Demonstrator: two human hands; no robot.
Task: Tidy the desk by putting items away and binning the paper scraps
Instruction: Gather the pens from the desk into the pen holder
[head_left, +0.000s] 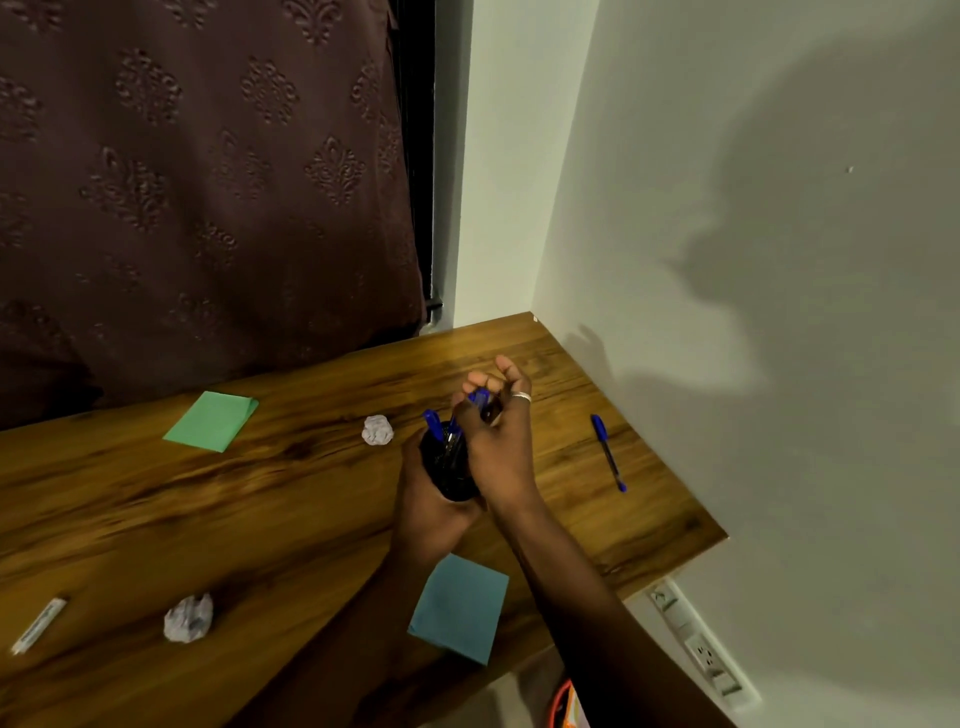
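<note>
My left hand grips a black pen holder from below, near the middle of the wooden desk. Blue pens stick out of the holder. My right hand is closed on a blue pen whose lower end is in the holder's mouth. Another blue pen lies on the desk to the right. Two crumpled paper balls rest on the desk, one left of the holder, one near the front left.
A green paper sheet lies at the back left, a blue sheet at the front edge under my arms. A white marker-like stick lies at the far left. Walls border the desk's right side; a curtain hangs behind.
</note>
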